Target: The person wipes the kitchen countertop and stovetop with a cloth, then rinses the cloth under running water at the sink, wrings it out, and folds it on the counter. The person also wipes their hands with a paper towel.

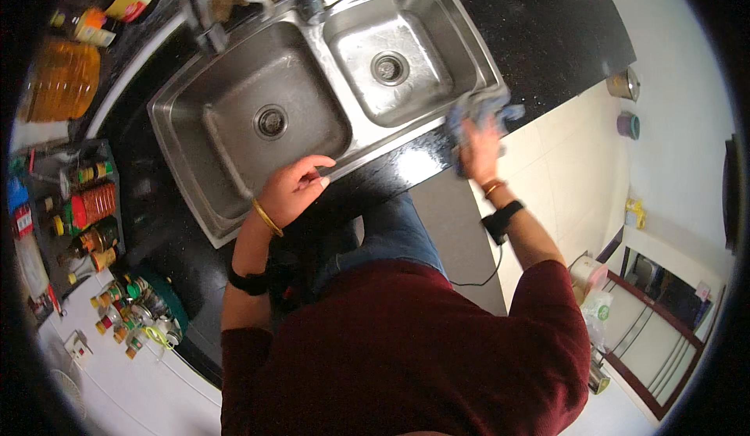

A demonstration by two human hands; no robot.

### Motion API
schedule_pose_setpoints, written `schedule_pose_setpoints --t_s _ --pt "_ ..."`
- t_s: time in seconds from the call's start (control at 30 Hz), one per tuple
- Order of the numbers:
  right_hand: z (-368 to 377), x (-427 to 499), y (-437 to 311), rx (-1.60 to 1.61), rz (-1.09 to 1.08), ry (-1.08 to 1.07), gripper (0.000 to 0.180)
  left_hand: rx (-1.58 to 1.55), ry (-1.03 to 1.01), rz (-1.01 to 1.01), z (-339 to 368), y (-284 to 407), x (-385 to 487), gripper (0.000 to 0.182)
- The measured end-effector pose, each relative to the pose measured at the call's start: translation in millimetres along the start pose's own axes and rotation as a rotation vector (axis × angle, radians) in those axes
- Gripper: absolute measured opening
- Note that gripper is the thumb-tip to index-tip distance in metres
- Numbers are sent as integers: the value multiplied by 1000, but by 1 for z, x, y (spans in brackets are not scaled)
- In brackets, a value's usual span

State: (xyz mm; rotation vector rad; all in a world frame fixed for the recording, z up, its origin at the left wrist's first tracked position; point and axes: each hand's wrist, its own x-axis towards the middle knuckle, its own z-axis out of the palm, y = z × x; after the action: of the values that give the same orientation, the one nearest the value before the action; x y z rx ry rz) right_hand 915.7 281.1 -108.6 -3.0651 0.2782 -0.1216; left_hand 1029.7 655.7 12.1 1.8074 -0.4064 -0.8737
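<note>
A steel double-bowl sink (345,93) is set into a black speckled countertop (545,31). My right hand (481,150) presses a crumpled blue-grey cloth (477,108) on the sink's right front corner and the counter edge; hand and cloth are slightly blurred. Over the front rim of the left bowl hovers my left hand (296,190), fingers curled, with nothing seen in it. Both bowls hold only their drains. A faucet (212,34) stands behind the left bowl, and a second metal fitting (310,2) is between the bowls at the back.
At the left are a large bottle of amber liquid (64,81), a rack of spice jars and bottles (111,172), and a green container with several small bottles (170,301). A cable (480,284) hangs by my right arm. Metal and purple containers stand beyond the counter's right edge.
</note>
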Motion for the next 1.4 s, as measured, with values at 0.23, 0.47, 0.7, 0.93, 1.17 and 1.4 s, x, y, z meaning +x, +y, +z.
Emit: schedule_pose_setpoints --t_s 0.23,0.47,0.7,0.93,1.17,1.4 --pt "11 -50 -264 475 -923 -101 37 29 97 15 -36 -12 -58 26" --pt "76 28 -420 1232 -721 -649 33 56 398 -32 -55 -45 -88 40" --pt "-9 111 -341 1350 -508 -793 38 537 848 -141 -65 -73 -51 53" --pt "-41 178 -254 1463 -485 -783 30 18 717 -207 -74 -62 30 45" --pt "-28 264 -181 279 -209 69 32 646 715 -199 -56 -15 63 34" --pt "-41 241 -193 207 -368 -81 33 490 921 -109 -80 0 76 21"
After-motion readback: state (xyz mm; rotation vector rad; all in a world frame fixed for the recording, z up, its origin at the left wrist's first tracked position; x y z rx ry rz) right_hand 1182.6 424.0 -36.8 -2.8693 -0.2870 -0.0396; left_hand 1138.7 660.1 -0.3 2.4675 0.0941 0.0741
